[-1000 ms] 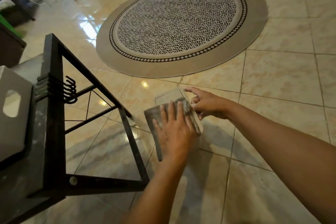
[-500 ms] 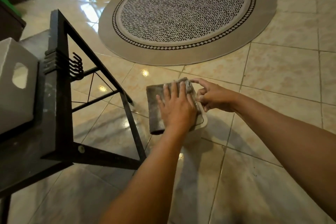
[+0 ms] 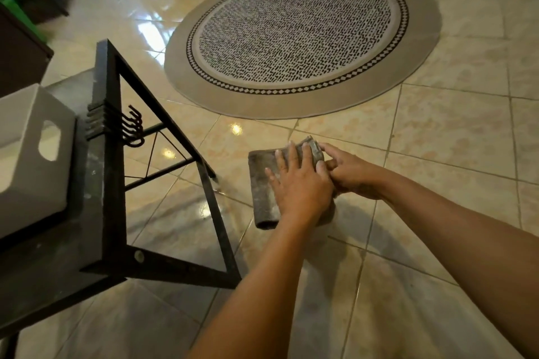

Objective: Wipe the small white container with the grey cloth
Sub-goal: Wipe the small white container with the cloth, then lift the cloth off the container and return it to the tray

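A folded grey cloth (image 3: 262, 183) lies over the small white container, held above the tiled floor. My left hand (image 3: 300, 183) presses flat on the cloth with its fingers spread toward the far edge. My right hand (image 3: 350, 172) is curled at the cloth's right side, pinching the container's edge there. Cloth and hands hide nearly all of the container, so I cannot make out its surface.
A black metal rack (image 3: 108, 154) with a row of hooks (image 3: 132, 128) stands close on the left, carrying a white bin (image 3: 32, 154) with a handle hole. A round patterned rug (image 3: 300, 38) lies on the glossy tiles beyond my hands. Dark furniture stands far left.
My left hand has pushed the cloth away from me over the container. Its far end showed a second ago and is now covered. My right hand keeps its grip.
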